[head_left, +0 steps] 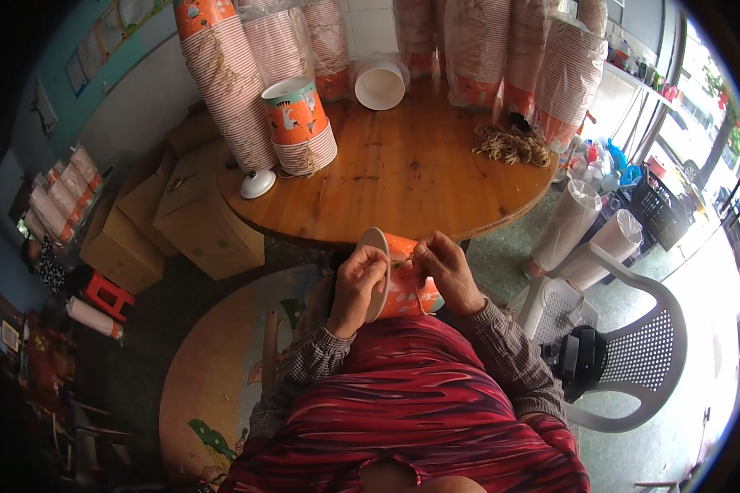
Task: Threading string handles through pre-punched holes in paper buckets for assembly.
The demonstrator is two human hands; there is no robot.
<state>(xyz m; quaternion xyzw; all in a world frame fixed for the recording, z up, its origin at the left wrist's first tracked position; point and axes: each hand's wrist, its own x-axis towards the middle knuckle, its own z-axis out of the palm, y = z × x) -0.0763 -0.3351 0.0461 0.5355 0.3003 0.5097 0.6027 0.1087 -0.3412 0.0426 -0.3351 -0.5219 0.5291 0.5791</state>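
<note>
Orange paper cups (403, 283), short nested stack, held on side over lap, just below surface edge. Left hand (358, 283) clasps white rim end; right hand (448, 271) pinches something small at stack's side, too fine to identify. Likely banding step; next needs steady grip. Round wooden surface (411, 177) carries tall wrapped cup stacks (230, 90), rubber bands (514, 146). Cardboard boxes (197, 214), white plastic chair (633, 345) around.

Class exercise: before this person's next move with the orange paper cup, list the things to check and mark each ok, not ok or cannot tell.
1. Left hand grips the rim of the orange paper cup: ok.
2. Right hand rests on the cup's side: ok.
3. What the right fingers pinch: cannot tell.
4. Bare space on the round wooden table: ok.
5. Rubber bands lie on the table: ok.
</note>
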